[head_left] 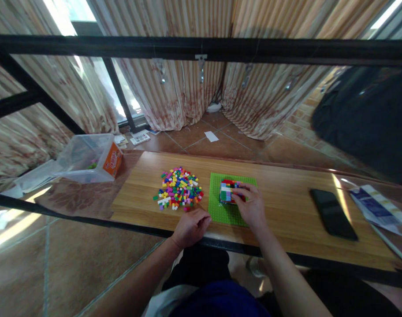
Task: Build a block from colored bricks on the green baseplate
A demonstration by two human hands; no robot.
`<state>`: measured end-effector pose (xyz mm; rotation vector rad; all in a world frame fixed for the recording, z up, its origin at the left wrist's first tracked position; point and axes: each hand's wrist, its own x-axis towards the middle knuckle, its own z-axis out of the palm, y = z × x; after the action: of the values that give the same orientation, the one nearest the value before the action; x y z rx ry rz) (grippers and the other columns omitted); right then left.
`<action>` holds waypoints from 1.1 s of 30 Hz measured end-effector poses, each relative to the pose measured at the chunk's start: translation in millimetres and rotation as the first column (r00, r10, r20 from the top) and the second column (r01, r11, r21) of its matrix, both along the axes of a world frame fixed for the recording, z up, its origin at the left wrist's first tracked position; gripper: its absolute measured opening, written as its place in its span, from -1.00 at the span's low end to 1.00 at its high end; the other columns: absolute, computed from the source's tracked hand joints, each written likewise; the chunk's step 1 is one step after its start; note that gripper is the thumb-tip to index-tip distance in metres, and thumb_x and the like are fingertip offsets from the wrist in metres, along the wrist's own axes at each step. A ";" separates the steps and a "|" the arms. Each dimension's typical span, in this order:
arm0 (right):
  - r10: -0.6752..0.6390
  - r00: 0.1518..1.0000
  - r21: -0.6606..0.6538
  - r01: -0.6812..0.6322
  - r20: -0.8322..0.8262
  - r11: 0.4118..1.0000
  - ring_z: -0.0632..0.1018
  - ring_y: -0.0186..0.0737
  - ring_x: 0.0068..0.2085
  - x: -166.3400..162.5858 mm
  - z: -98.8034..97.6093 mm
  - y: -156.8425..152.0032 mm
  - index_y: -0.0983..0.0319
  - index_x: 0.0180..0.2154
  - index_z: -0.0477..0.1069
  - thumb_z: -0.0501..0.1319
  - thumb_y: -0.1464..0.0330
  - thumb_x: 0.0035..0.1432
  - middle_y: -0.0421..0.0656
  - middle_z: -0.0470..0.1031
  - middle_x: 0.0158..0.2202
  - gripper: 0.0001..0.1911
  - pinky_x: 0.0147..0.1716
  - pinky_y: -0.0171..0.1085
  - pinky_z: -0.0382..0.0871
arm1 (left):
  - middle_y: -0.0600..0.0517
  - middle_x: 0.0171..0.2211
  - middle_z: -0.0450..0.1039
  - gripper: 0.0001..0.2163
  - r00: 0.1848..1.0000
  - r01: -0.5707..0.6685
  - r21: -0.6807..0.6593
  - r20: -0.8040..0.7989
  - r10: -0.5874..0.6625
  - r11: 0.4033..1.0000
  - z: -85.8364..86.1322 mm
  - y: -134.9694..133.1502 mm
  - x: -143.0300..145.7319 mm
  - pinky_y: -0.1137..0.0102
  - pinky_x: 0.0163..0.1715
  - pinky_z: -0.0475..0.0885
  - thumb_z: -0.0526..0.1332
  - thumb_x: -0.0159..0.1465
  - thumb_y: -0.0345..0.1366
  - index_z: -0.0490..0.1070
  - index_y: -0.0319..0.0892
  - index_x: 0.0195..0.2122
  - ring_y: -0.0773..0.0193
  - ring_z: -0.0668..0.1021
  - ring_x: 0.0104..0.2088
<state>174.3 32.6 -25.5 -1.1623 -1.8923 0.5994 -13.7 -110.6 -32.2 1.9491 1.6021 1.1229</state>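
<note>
Block build [225, 195], rectangular, mixed red, white, green and blue, on green baseplate [214, 209], centre of frame. Right hand [253, 206] bent over build, fingertips at its right side; cannot tell if pinching brick. Left hand [191, 226] curled below loose bricks [180, 188]; contents hidden. Orange label [113, 159], left of frame: pale lettering, illegible.

One left hand [191, 227] and one right hand [254, 207], two in all, share one wooden tabletop [283, 198] with one green baseplate [216, 213], one multicolored brick build [225, 194] and one heap of loose bricks [181, 189]. The heap's pieces run to many dozens, too small and crowded for an exact tally; those in the build, partly hidden by the right hand, cannot be counted. Also pictured are one dark phone [333, 214], one clear plastic bin [97, 172] bearing one orange label [112, 159], and one white sheet [211, 136] lying on the floor [234, 149].
</note>
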 end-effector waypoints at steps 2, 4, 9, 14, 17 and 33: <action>-0.011 0.999 -0.017 0.010 -0.034 1.000 0.49 -0.03 0.00 -0.5 1.0 -0.7 0.16 -0.28 0.62 0.27 0.28 0.09 -0.02 0.51 -0.04 -0.81 0.08 0.04 0.32 | 0.00 -0.37 0.52 -0.85 1.000 -0.002 0.003 -0.006 0.003 1.000 0.7 -0.3 0.3 0.44 -0.31 0.41 0.11 0.37 -0.32 0.44 -0.17 -0.29 0.31 0.54 -0.34; -0.022 0.998 -0.038 0.020 -0.067 0.999 0.50 -0.04 0.00 0.1 2.4 -1.3 0.18 -0.25 0.61 0.27 0.26 0.08 -0.01 0.51 -0.04 -0.79 0.09 0.04 0.33 | 0.00 -0.37 0.51 -0.86 1.000 -0.006 0.007 -0.013 0.006 1.000 1.4 -0.7 0.6 0.44 -0.32 0.41 0.12 0.37 -0.32 0.45 -0.18 -0.28 0.31 0.54 -0.35; -0.117 0.986 -0.117 0.103 -0.116 0.988 0.50 -0.03 -0.03 1.3 4.0 -1.2 0.21 -0.18 0.57 0.24 0.22 0.08 0.00 0.52 -0.07 -0.70 0.00 0.03 0.39 | 0.00 -0.37 0.51 -0.87 1.000 -0.005 0.019 -0.014 0.005 1.000 1.1 -0.7 0.8 0.44 -0.32 0.40 0.13 0.36 -0.33 0.45 -0.19 -0.28 0.32 0.54 -0.35; -0.174 0.978 -0.184 0.151 -0.119 0.971 0.52 -0.04 -0.07 -5.3 1.0 0.5 0.24 -0.11 0.52 0.26 0.23 0.05 0.00 0.54 -0.08 -0.63 0.01 0.02 0.38 | 0.00 -0.38 0.51 -0.87 1.000 0.005 0.014 -0.011 -0.005 1.000 0.2 -0.5 0.3 0.44 -0.33 0.40 0.13 0.36 -0.33 0.45 -0.19 -0.28 0.32 0.54 -0.36; -0.185 0.975 -0.206 0.157 -0.124 0.966 0.53 -0.06 -0.09 -8.5 -2.1 1.8 0.27 -0.11 0.50 0.28 0.24 0.01 0.02 0.54 -0.08 -0.61 0.01 0.00 0.37 | -0.01 -0.38 0.50 -0.87 1.000 0.007 0.014 -0.005 -0.007 1.000 0.6 -0.6 0.6 0.44 -0.33 0.41 0.13 0.36 -0.34 0.45 -0.20 -0.28 0.32 0.54 -0.36; -0.185 0.976 -0.231 0.155 -0.117 0.961 0.53 -0.05 -0.08 -7.9 -7.3 5.9 0.24 -0.12 0.51 0.28 0.23 -0.02 -0.01 0.55 -0.07 -0.60 0.05 0.03 0.36 | 0.00 -0.38 0.51 -0.87 1.000 0.009 0.016 -0.029 -0.009 1.000 1.5 -1.1 1.5 0.43 -0.34 0.41 0.13 0.35 -0.33 0.45 -0.18 -0.28 0.32 0.54 -0.37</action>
<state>166.4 38.4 -32.8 -1.3734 -1.6197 0.7875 -12.2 -111.7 -30.7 1.9899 1.6024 1.1120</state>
